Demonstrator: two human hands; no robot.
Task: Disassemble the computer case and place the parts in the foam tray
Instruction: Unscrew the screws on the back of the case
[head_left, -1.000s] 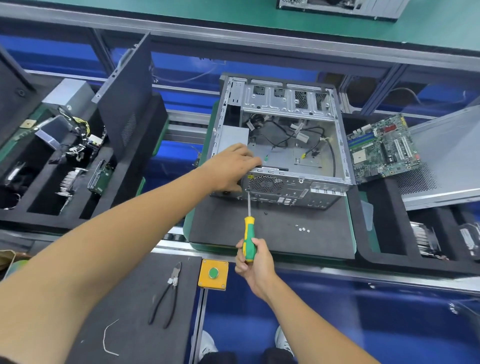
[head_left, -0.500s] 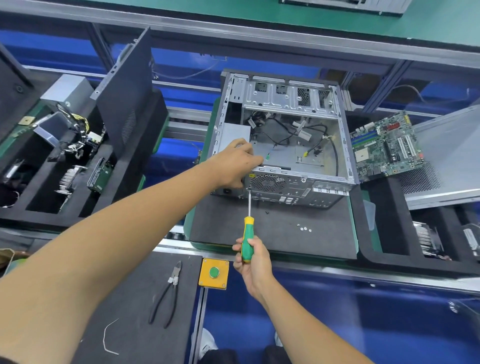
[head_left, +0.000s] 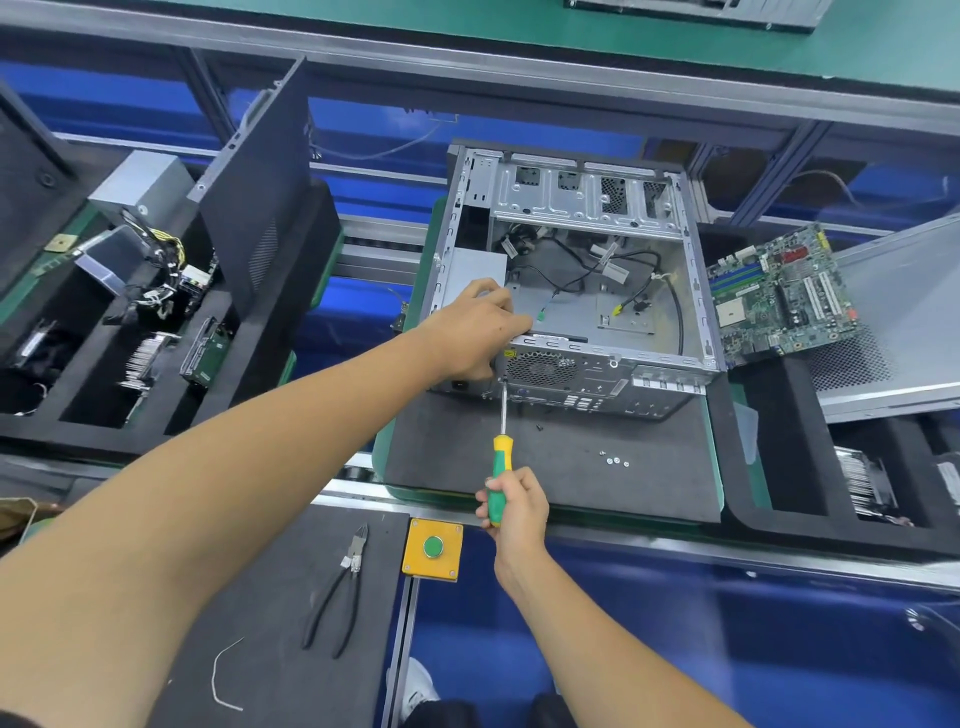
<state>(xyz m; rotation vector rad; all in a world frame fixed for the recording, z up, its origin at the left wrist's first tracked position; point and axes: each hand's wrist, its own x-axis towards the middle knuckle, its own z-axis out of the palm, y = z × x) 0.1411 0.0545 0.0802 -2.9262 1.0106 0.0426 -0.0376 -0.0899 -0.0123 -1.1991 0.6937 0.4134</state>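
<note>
Your left hand (head_left: 475, 332) grips the near-left corner of the open computer case (head_left: 571, 291), fingers curled over the top edge of its rear panel and thumb down on the outer face. The case lies on its side on a dark foam mat (head_left: 550, 457), toward the mat's far edge, with its open side up and loose black cables (head_left: 597, 270) inside.

Your right hand (head_left: 511, 501) is wrapped around the green-and-yellow handle of a screwdriver (head_left: 500, 467), fingers pressed together around it. The shaft points away from you and its tip meets the rear panel just beside your left thumb, left of the round fan grille (head_left: 540, 368). Whether the tip sits in a screw head you cannot tell from this view.

A few small silver screws (head_left: 615, 460) lie together on the mat right of the screwdriver, and one dark screw (head_left: 539, 428) lies nearer the case.

Right of the case, a green motherboard (head_left: 779, 296) leans tilted on the far-left edge of a black foam tray (head_left: 779, 452), with a perforated grey side panel (head_left: 904, 312) just behind it. Another foam tray (head_left: 93, 395) on the left holds a power supply (head_left: 140, 182) with a bundle of wires, and a dark side panel (head_left: 260, 176) stands upright in it.

Near you, black-handled pliers (head_left: 337, 597) lie on a dark pad, and a yellow box with a green button (head_left: 432, 548) sits just beside its right edge
</note>
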